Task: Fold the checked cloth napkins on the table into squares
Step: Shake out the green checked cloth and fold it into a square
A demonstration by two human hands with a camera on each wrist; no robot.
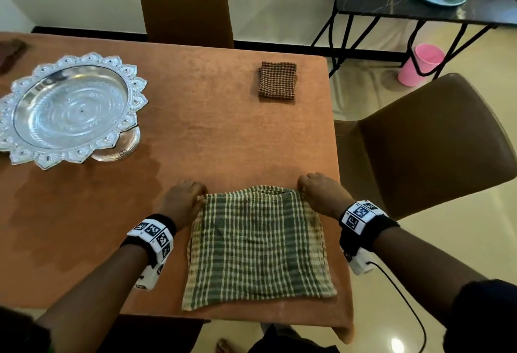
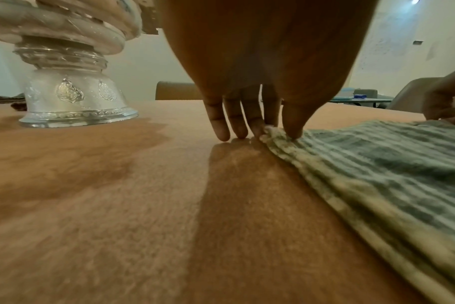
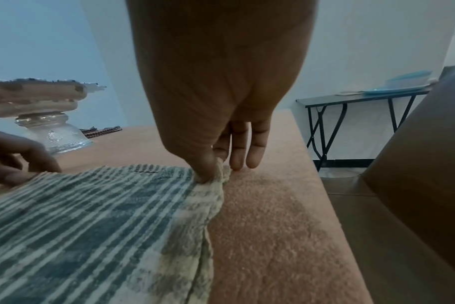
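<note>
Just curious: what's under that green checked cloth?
The green checked napkin lies on the orange tablecloth, which shows all around it. Anything beneath its middle is hidden.

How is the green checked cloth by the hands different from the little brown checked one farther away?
The green napkin is checked green and cream; the brown napkin is checked dark brown. The green napkin lies spread wide; the brown napkin is already folded into a small square. The left hand and right hand pinch the green napkin's far corners; nothing touches the brown napkin. Both lie on the orange table.

No readable text, labels or numbers anywhere.
</note>
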